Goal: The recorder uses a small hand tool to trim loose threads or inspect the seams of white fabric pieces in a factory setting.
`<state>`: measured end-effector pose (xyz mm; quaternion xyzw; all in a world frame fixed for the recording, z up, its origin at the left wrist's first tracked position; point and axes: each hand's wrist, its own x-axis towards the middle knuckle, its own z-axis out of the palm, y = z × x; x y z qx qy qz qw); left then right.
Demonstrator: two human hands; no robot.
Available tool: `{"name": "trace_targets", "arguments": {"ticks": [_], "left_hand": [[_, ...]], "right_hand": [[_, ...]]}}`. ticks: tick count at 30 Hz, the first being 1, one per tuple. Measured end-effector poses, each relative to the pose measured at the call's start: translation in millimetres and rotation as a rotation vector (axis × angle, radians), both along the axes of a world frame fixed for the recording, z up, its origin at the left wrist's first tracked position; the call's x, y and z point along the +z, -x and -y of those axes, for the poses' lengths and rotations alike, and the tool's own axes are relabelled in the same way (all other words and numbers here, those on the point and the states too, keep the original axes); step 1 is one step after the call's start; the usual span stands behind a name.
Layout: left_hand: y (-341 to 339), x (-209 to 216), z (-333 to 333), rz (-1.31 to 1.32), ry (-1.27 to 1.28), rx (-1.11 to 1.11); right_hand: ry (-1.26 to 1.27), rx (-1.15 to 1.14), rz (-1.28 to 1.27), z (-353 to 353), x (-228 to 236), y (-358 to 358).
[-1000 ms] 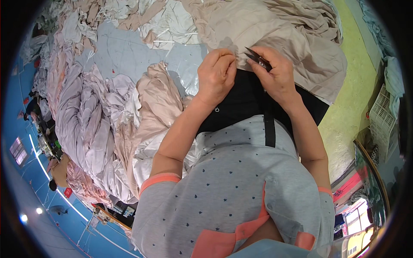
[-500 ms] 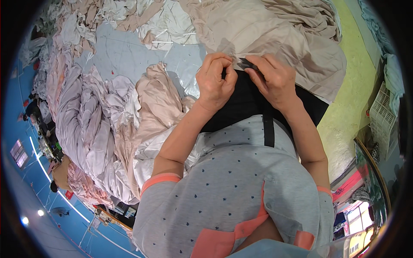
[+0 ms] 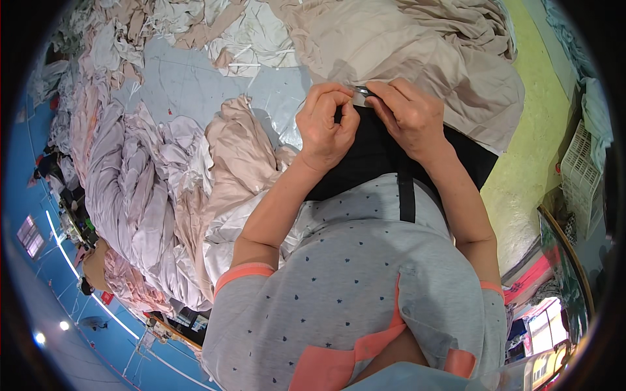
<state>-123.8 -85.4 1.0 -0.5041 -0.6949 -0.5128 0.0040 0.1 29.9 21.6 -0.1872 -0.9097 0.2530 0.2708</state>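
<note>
Looking straight down, the closest thing in view is the person's own grey dotted shirt (image 3: 339, 287) with coral trim at the sleeves, filling the bottom middle. Both bare forearms run up from it toward the centre of the picture.

Just past the shirt sits a black garment (image 3: 378, 156), with a narrow black strap (image 3: 407, 195) hanging down over the shirt front. Its top edge is right where the hands meet. The left hand (image 3: 325, 124) is curled up tight, fingertips pinched together on that upper edge. The right hand (image 3: 409, 116) is closed too, thumb and fingers clamped on a small dark tool (image 3: 364, 93) with a bit of metal showing, so tiny I honestly can't tell what it is. The two hands are nearly touching, tool tip between them.

Left of the arms there's a crumpled peach cloth (image 3: 238, 156), then long heaps of lilac fabric (image 3: 124, 189) running along the table's left edge, which drops off to a blue floor (image 3: 39, 313). Not much free room that side.

Beyond the hands, a big beige sheet (image 3: 417, 52) covers the far right of the table. Only bare patch of pale tabletop (image 3: 189, 81) is up and left of the hands. On the right, past the beige cloth's edge, a yellow-green floor (image 3: 548, 130) strip stays open, with a white crate (image 3: 583, 163) near the rim.
</note>
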Motion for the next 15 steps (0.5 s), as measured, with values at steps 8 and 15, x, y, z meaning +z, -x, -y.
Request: {"name": "trace_targets", "arguments": {"ticks": [8, 15], "left_hand": [[0, 0, 1, 0.005, -0.001, -0.006], [-22, 27, 0, 0.054, 0.109, -0.275]], "right_hand": [[0.011, -0.012, -0.001, 0, 0, 0], [0.291, -0.149, -0.053, -16, 11, -23]]}}
